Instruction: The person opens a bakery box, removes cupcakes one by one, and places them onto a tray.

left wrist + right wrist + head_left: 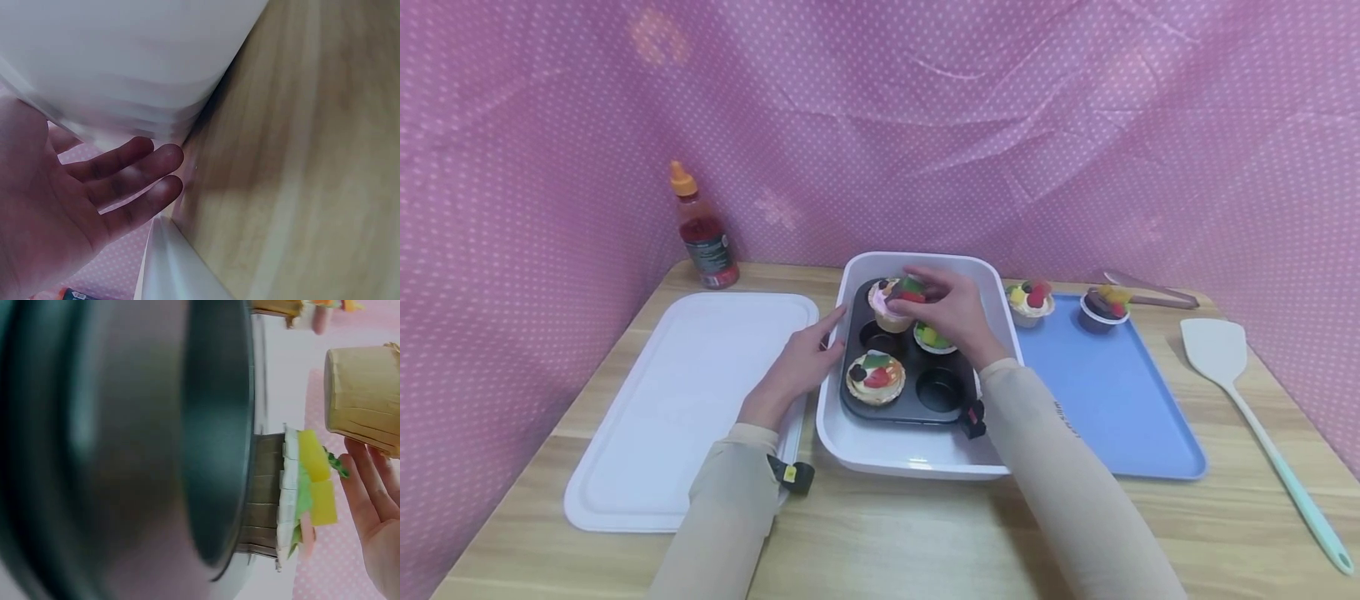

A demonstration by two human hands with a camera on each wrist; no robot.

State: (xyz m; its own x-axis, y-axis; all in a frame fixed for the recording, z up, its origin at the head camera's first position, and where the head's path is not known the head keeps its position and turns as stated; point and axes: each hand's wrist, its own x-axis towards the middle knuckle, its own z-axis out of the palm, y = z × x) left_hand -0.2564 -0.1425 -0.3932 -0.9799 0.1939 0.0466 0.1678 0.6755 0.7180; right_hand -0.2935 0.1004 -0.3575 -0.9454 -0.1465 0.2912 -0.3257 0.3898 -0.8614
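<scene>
My right hand (951, 308) pinches a fruit-topped cupcake (887, 310) with pinkish cream above the back left of a dark muffin tin (910, 412). In the right wrist view the cupcake's tan cup (359, 394) appears raised clear of the tin. A cupcake with yellow and green fruit (934, 337) sits in the tin, partly hidden by that hand. At the tin's front left is a fruit cupcake (876, 377) with cream and red fruit. My left hand (801, 358), fingers extended, lies along the left side of the white basin (880, 462) that contains the tin.
A white board (677, 408) lies left, a sauce bottle (706, 233) behind it. On the right, a blue tray (1120, 408) bears a cream cupcake (1028, 304) and a chocolate cupcake (1102, 310). Tongs (1157, 293) and a spatula (1217, 350) lie beyond.
</scene>
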